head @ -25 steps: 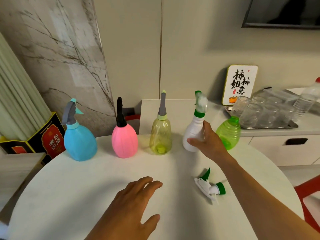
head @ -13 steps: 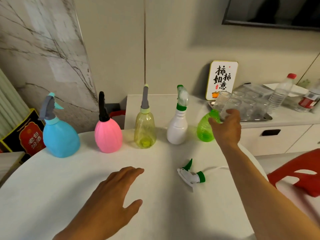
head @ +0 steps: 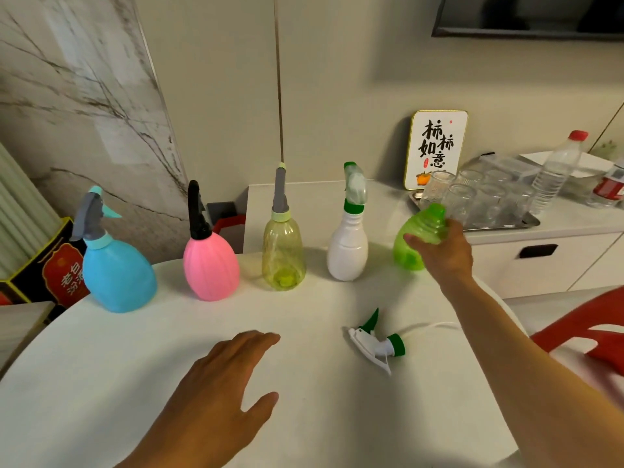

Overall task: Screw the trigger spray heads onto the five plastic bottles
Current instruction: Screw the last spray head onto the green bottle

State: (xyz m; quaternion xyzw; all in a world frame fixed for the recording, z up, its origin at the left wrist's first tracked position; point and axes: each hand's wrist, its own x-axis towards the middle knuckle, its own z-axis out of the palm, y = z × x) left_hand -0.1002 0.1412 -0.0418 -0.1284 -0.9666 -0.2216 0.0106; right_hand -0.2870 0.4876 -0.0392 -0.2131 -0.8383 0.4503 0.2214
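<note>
Along the far edge of the white round table (head: 101, 366) stand a blue bottle (head: 118, 268), a pink bottle (head: 211, 265), a clear yellow bottle (head: 283, 255) and a white bottle (head: 347, 248), each with a spray head on top. At the right end a green bottle (head: 417, 236) has no head and leans. My right hand (head: 442, 251) grips its shoulder. A loose white and green spray head (head: 376, 342) with a thin tube lies on the table in front of it. My left hand (head: 216, 393) rests flat on the table, fingers spread.
Behind the table a white counter (head: 337, 204) carries a metal tray (head: 506, 224) of upturned glasses, a framed sign (head: 437, 148) and two water bottles (head: 557, 170). A red chair (head: 591, 329) stands at the right. A dark printed box (head: 54, 265) sits at the left.
My right hand left the white bottle, reached right and took hold of the green bottle, which now leans. The view swung to the right. My left hand stayed on the table.
</note>
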